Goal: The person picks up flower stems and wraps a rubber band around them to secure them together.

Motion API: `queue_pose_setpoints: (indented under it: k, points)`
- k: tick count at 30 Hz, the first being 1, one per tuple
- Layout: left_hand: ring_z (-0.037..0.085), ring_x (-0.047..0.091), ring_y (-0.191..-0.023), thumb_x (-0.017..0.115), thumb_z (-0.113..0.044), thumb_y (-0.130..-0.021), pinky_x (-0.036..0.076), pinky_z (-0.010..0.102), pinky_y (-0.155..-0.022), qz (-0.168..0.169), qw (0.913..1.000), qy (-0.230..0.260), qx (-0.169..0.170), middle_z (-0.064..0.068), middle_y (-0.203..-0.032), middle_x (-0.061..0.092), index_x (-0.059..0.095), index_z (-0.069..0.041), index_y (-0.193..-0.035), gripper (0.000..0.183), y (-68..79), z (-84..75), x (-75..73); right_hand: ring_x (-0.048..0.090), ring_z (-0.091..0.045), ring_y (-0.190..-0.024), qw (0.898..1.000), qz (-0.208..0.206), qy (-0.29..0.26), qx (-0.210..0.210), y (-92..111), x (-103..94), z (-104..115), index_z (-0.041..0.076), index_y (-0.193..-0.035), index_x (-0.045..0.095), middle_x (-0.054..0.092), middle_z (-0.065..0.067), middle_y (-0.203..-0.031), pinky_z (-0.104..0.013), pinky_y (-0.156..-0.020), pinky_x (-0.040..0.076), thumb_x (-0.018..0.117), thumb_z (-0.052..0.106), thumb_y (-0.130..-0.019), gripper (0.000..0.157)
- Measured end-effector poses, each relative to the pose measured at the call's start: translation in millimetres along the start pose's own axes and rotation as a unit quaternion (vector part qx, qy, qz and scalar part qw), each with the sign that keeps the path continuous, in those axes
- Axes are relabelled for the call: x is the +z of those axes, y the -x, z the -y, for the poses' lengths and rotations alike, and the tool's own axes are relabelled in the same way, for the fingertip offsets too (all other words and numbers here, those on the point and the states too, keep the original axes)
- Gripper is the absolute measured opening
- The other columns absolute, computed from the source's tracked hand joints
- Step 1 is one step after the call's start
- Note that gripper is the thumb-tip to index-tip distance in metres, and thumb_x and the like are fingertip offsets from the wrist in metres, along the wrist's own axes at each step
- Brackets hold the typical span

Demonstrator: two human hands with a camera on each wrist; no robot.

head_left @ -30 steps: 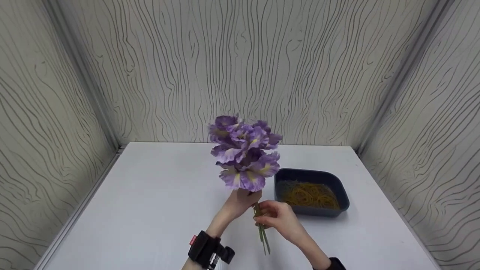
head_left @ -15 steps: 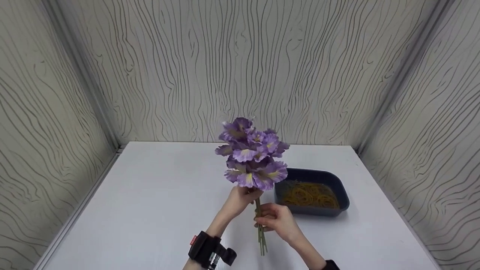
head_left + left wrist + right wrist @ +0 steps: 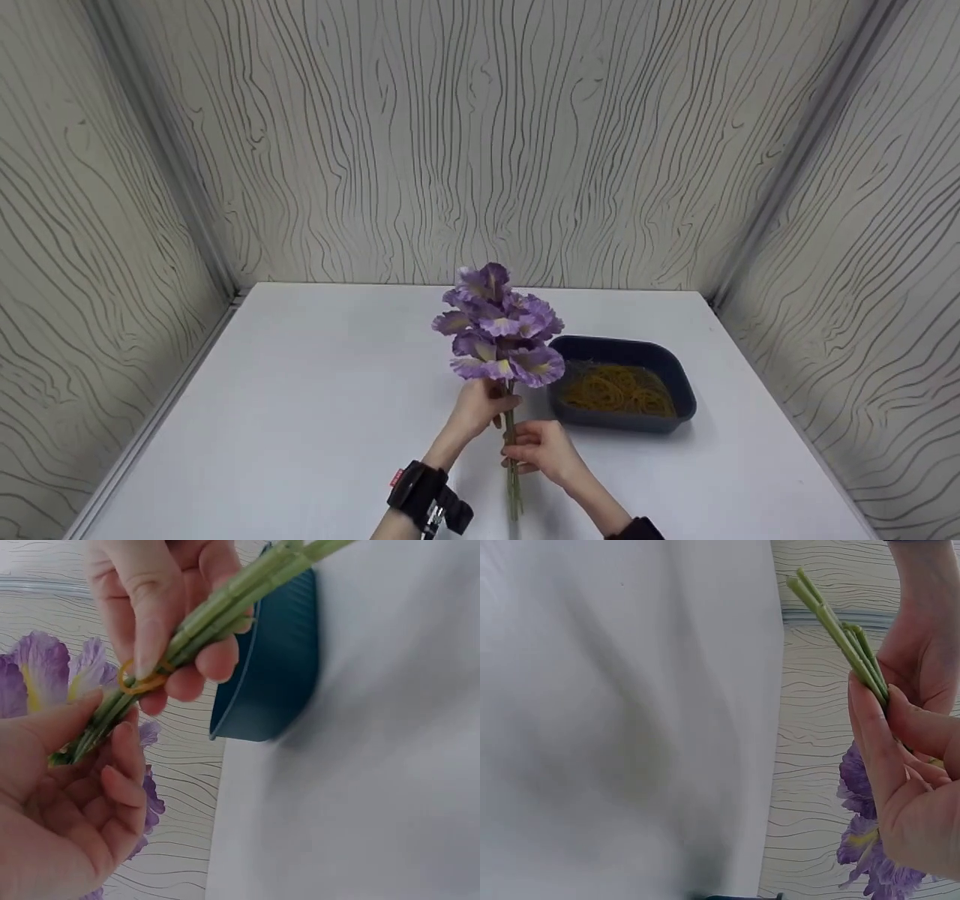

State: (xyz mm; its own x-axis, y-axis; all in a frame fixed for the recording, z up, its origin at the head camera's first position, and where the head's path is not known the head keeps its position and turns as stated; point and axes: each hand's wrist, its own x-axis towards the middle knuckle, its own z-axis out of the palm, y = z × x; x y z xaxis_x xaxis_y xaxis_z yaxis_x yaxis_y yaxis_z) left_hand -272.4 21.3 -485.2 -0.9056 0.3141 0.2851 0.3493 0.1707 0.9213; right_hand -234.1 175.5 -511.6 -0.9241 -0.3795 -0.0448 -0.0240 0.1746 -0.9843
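A bunch of purple flowers [image 3: 502,330] stands nearly upright over the table, its green stems [image 3: 513,491] pointing down. Just under the blossoms my left hand [image 3: 476,409] holds the stems between thumb and fingers. Lower down, my right hand [image 3: 547,451] pinches the same stems. In the left wrist view a yellow rubber band [image 3: 133,684] lies around the stems, beside the right thumb. The right wrist view shows the cut stem ends [image 3: 832,619] sticking out past my right fingers [image 3: 874,739].
A dark blue rectangular tub [image 3: 622,421] sits on the white table [image 3: 322,420], right of the hands. Inside it lies a heap of yellow rubber bands [image 3: 619,390]. Wood-patterned panels [image 3: 472,150] enclose the table at the back and sides.
The bunch has swung more upright and come down a little, after a brief shift right. Both hands keep hold of the stems; the right one has moved slightly left and toward me.
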Motion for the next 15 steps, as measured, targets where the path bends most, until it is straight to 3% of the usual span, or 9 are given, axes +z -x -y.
queue_pose_setpoints:
  k: [5,11,15]
  points:
    - [0.018,0.048,-0.041,0.066,-0.003,-0.080,0.040,0.023,-0.038,0.000,0.9989,-0.038,-0.029,0.001,-0.059,0.050,0.055,0.001,-0.077,0.011,-3.7,35.7,8.7,0.064,-0.026,-0.072,1.000,0.004,0.002,0.027,-4,1.8,-14,-0.010,-0.095,0.061,0.064,-0.017,-0.080,-0.031,-0.059,0.051,0.065,0.003,-0.082,0.019]
    - [0.019,0.047,-0.039,0.066,-0.005,-0.080,0.036,0.020,-0.037,0.008,0.9974,-0.056,-0.043,-0.002,-0.055,0.046,0.054,-0.002,-0.074,0.014,-2.6,51.8,14.2,0.064,-0.025,-0.071,0.999,0.001,0.011,0.047,-7,3.5,-28,-0.014,-0.094,0.059,0.064,-0.015,-0.077,-0.031,-0.058,0.051,0.065,0.001,-0.081,0.021]
    - [0.010,0.042,-0.038,0.066,-0.004,-0.081,0.036,0.020,-0.037,0.012,0.9971,-0.060,-0.045,-0.003,-0.055,0.045,0.053,-0.002,-0.073,0.015,-2.1,59.5,17.6,0.064,-0.025,-0.069,0.999,-0.003,0.020,0.047,-9,4.3,-36,-0.015,-0.092,0.059,0.064,-0.015,-0.076,-0.031,-0.057,0.051,0.065,-0.001,-0.081,0.019]
